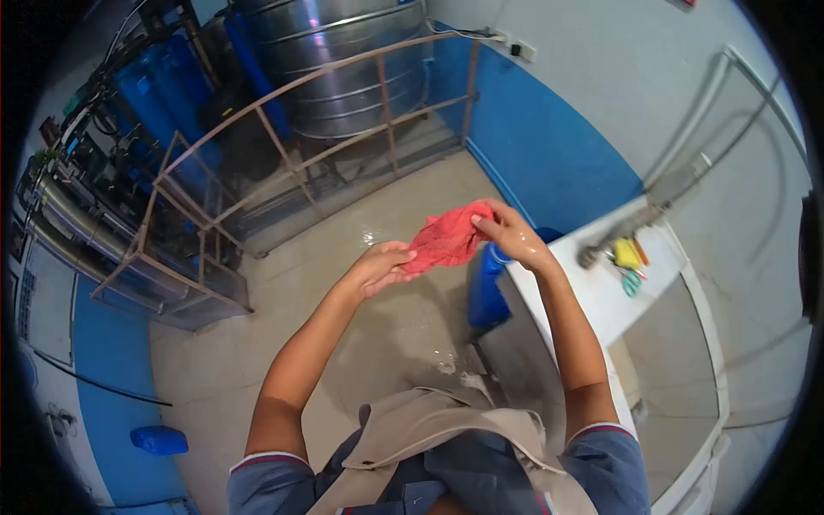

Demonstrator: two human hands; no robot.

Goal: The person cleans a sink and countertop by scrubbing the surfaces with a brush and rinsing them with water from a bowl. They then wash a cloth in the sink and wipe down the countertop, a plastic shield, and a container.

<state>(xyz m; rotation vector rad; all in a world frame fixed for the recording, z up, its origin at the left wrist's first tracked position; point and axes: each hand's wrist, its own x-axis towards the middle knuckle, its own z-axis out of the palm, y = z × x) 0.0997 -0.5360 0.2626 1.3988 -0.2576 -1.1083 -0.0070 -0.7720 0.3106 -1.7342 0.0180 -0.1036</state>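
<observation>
Two hands closed on a red cloth (446, 238), left hand (380, 268) gripping low, right hand (508, 232) pinching top

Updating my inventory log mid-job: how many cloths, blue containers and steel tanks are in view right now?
Red cloth: 1, pinched between left hand and right hand
Blue containers: 2, one beside the counter, one on the floor at lower left
Steel tank: 1
Total: 4
</observation>
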